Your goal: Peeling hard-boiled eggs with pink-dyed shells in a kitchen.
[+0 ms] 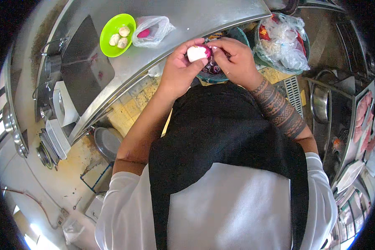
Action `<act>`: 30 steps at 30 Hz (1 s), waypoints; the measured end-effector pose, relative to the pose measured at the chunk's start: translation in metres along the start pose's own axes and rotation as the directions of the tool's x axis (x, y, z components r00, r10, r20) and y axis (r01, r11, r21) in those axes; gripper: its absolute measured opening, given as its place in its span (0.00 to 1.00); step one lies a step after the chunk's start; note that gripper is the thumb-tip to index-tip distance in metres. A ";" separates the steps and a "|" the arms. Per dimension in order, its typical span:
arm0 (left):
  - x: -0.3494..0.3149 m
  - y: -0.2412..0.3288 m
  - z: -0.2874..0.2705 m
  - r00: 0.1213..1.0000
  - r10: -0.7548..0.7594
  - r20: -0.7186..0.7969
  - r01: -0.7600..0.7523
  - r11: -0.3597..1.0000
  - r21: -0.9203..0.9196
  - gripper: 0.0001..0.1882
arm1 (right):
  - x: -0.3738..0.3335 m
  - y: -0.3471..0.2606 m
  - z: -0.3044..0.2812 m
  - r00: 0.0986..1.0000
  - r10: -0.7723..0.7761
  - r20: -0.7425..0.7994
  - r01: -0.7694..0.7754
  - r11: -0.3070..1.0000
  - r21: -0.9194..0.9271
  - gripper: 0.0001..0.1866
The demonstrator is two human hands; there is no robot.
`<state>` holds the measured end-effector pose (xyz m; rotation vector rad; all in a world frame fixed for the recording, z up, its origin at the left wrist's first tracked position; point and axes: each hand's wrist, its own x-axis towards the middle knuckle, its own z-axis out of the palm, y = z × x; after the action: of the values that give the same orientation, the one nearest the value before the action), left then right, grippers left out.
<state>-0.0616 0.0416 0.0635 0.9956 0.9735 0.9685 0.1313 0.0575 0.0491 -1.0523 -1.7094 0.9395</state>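
Egg (197, 53), half out of its purple shell (207, 50), rests in the grip of the left hand (180, 68) over a bin (241, 35) of dark scraps (213, 68); the right hand (236, 60) is at the shell, but whether its grip holds a piece I cannot tell. Holding lightly and lifting small flakes along the edge should keep the egg whole.

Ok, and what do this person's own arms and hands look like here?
Both the left hand and the right hand are ungloved. The right forearm carries a broad tattoo of dark geometric bands, zigzags and diamonds; no such marking shows on the left forearm. Short white sleeves, left and right, cover the upper arms.
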 end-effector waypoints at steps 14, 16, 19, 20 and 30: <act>-0.001 -0.004 0.017 0.976 -0.088 -0.200 0.032 0.963 -0.266 0.14 | 0.005 -0.002 -0.005 0.997 -0.046 0.055 0.049 0.998 -0.038 0.12; -0.001 -0.006 0.017 0.975 -0.095 -0.198 0.022 0.939 -0.343 0.13 | 0.007 -0.002 -0.007 0.995 -0.073 0.073 0.077 0.996 -0.051 0.12; -0.001 -0.006 0.022 0.964 -0.125 -0.233 0.033 0.931 -0.364 0.11 | 0.009 -0.001 -0.006 0.992 -0.090 0.085 0.097 0.992 -0.078 0.11; -0.001 -0.007 0.022 0.964 -0.125 -0.237 0.031 0.931 -0.364 0.11 | 0.009 0.000 -0.005 0.994 -0.081 0.080 0.088 0.992 -0.094 0.11; -0.007 -0.007 0.014 0.958 -0.206 -0.198 0.104 0.897 -0.430 0.15 | 0.013 -0.003 -0.001 0.943 0.309 0.122 -0.331 0.908 0.257 0.11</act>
<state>-0.0489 0.0307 0.0614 0.4412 0.9735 1.1186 0.1285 0.0685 0.0563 -1.1386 -1.4364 1.4023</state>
